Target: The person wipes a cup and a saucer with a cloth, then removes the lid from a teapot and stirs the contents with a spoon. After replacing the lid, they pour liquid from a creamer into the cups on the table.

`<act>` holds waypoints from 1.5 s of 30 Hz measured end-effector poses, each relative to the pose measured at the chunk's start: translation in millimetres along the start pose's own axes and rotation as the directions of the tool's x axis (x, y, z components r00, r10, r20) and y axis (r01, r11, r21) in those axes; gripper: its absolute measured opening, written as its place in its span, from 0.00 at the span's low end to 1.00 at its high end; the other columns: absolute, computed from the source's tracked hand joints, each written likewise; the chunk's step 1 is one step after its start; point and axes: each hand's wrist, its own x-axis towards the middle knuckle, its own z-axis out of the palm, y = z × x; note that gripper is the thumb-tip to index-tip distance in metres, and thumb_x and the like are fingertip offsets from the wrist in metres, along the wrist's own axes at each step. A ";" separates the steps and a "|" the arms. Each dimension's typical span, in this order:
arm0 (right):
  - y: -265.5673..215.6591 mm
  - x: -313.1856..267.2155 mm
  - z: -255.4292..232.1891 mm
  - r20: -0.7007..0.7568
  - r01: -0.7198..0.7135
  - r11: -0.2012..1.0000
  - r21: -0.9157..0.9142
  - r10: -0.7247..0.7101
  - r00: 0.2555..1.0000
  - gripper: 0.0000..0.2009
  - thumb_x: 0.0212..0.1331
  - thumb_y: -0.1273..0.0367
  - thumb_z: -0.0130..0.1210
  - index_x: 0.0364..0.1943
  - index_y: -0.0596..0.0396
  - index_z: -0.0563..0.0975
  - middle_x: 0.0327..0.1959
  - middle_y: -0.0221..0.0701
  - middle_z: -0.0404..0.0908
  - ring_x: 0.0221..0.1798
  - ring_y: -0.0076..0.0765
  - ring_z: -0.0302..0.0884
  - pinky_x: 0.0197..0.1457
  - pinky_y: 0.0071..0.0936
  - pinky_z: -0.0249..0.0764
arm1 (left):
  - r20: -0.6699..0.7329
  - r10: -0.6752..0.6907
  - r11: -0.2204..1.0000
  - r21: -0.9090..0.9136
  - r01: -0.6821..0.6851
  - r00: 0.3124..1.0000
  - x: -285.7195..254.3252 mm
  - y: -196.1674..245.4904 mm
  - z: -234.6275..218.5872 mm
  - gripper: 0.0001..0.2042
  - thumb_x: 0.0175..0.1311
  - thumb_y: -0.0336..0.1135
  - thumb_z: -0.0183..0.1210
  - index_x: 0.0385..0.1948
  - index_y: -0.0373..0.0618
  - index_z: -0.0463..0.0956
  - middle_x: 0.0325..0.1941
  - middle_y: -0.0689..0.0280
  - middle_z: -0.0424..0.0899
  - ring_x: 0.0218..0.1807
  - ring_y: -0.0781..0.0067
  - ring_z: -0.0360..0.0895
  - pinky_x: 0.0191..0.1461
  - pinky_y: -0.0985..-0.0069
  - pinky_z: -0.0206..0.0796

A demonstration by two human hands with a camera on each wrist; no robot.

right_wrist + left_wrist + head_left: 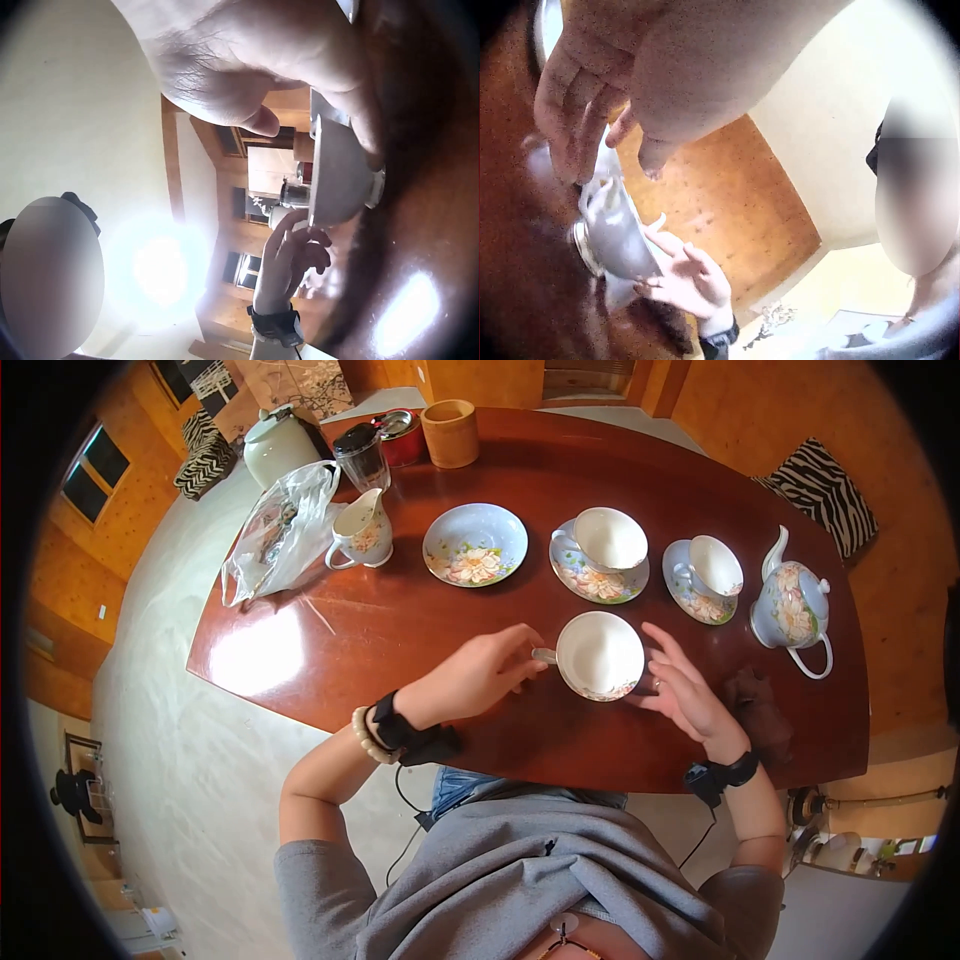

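Observation:
A white-lined teacup (600, 656) with a floral pattern stands near the table's front edge, its handle pointing left. By that handle is my left hand (490, 672), fingers loosely bent; in the left wrist view its thumb and fingers are apart with nothing between them. My right hand (685, 685) is at the cup's right side with fingers spread. In the right wrist view, a fingertip of the right hand (300, 56) lies close to the base of the cup (337, 176). The left wrist view shows the cup (619, 229) between both hands.
Behind stand a bare floral saucer (478, 532), two cups (612, 538) on saucers, and a teapot (792, 605) at right. At left are a creamer (362, 532), a plastic bag (280, 535), a pale green jar (283, 448) and a wooden cup (450, 435).

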 end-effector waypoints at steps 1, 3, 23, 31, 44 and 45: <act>2.5 3.0 4.7 0.047 -0.011 0.999 0.053 0.009 0.999 0.26 0.65 0.68 0.40 0.66 0.49 0.48 0.64 0.36 0.55 0.61 0.36 0.61 0.59 0.43 0.67 | 0.003 -0.051 0.995 -0.087 0.051 0.999 2.2 -2.5 5.6 0.10 0.67 0.35 0.48 0.44 0.38 0.67 0.33 0.63 0.78 0.32 0.76 0.77 0.37 0.78 0.70; 0.6 4.6 18.4 0.088 -0.032 0.998 0.063 0.027 0.996 0.27 0.65 0.69 0.40 0.67 0.49 0.46 0.64 0.35 0.56 0.61 0.35 0.62 0.59 0.44 0.67 | 0.026 -0.141 0.956 -0.257 0.143 0.990 7.9 -11.9 13.7 0.09 0.69 0.35 0.45 0.42 0.38 0.67 0.32 0.65 0.78 0.34 0.76 0.77 0.39 0.78 0.70; -56.5 199.0 90.1 0.236 -0.027 0.989 0.148 -0.008 0.972 0.23 0.66 0.60 0.35 0.59 0.59 0.59 0.59 0.42 0.61 0.59 0.41 0.65 0.59 0.43 0.69 | -0.562 -0.312 0.890 -0.456 0.029 0.766 48.6 -82.5 -116.8 0.08 0.67 0.38 0.47 0.36 0.46 0.70 0.26 0.67 0.78 0.28 0.76 0.78 0.30 0.80 0.71; -49.7 212.4 97.3 0.169 -0.040 0.991 0.129 0.017 0.985 0.21 0.66 0.60 0.37 0.58 0.58 0.58 0.60 0.42 0.58 0.59 0.46 0.65 0.58 0.45 0.69 | -0.597 -0.319 0.906 -0.421 0.050 0.736 54.5 -94.9 -119.3 0.08 0.67 0.38 0.47 0.38 0.44 0.70 0.25 0.67 0.78 0.25 0.76 0.77 0.27 0.80 0.70; -45.6 174.7 90.3 0.153 0.056 0.998 -0.036 -0.050 0.987 0.25 0.65 0.63 0.43 0.61 0.61 0.53 0.61 0.42 0.57 0.56 0.47 0.68 0.57 0.43 0.71 | -0.738 0.046 0.999 0.023 -0.043 0.673 42.5 -88.7 -99.0 0.15 0.65 0.31 0.48 0.54 0.43 0.64 0.24 0.65 0.79 0.24 0.78 0.76 0.27 0.81 0.68; -48.9 157.5 88.7 0.135 0.076 0.992 -0.105 -0.062 0.989 0.26 0.64 0.64 0.44 0.62 0.62 0.52 0.60 0.42 0.57 0.56 0.46 0.68 0.57 0.41 0.71 | -0.739 0.154 0.987 0.147 -0.065 0.656 36.9 -85.5 -92.8 0.16 0.65 0.29 0.48 0.55 0.43 0.63 0.24 0.65 0.79 0.24 0.80 0.76 0.28 0.82 0.67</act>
